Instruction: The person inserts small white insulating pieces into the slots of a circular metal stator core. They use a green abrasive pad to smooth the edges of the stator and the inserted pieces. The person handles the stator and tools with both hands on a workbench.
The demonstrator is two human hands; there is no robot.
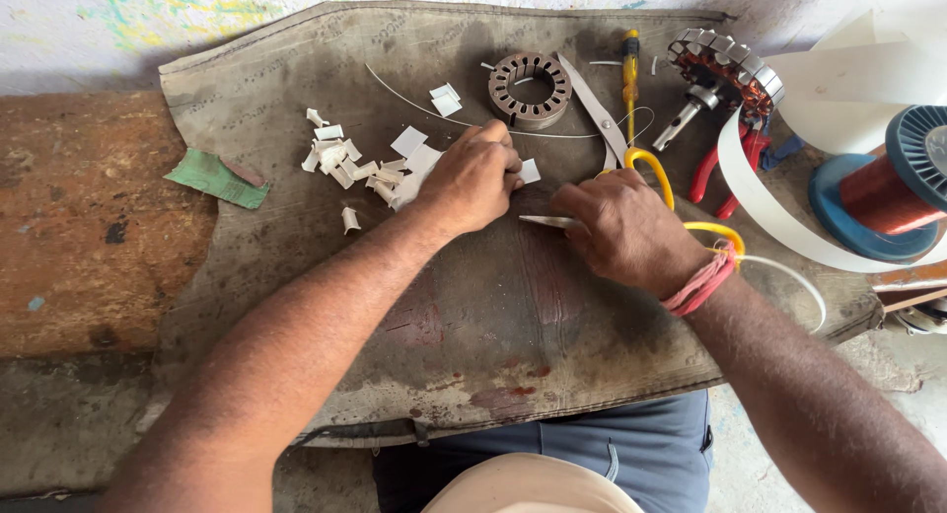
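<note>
Paper slip point(530, 171), thin and light, was pinched in the left hand point(473, 178) at mid-mat point(296, 128); it seemed easy to crease, so best held by its edges. The right hand point(621, 227) gripped a slim strip point(538, 220).

No clear packages or screens; green card point(215, 178), perhaps a label

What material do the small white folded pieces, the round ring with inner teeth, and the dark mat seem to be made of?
Small white folded pieces: probably thin matte paper; sharp creases. Round ring with inner teeth: dull grey-brown metal, likely steel. Dark mat: apparently stained coarse fabric or rubberised sheet; limp edges.
</note>
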